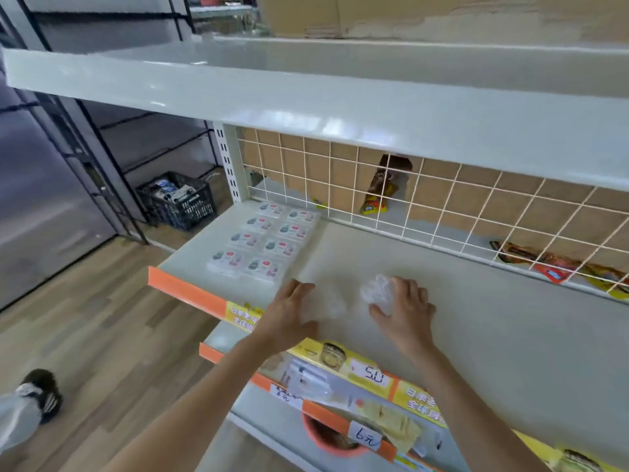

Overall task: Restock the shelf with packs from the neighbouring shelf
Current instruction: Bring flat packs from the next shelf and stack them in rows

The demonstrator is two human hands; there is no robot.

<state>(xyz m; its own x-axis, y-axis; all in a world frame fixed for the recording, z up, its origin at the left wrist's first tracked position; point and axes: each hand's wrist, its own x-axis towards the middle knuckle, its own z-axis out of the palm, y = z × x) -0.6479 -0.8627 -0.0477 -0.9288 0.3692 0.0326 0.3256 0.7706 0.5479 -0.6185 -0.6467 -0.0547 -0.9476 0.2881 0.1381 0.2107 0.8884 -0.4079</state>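
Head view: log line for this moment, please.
left hand beside clear pack | right hand holds clear pack | shelf

price tag [371, 373] "50", lower price tag [364, 436] "6元"

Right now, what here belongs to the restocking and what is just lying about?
Job:
- clear packs laid in two columns on the shelf
- clear pack held by right hand
- blurred pack beside left hand

Lying about:
- black crate on floor
- snack packets behind wire grid
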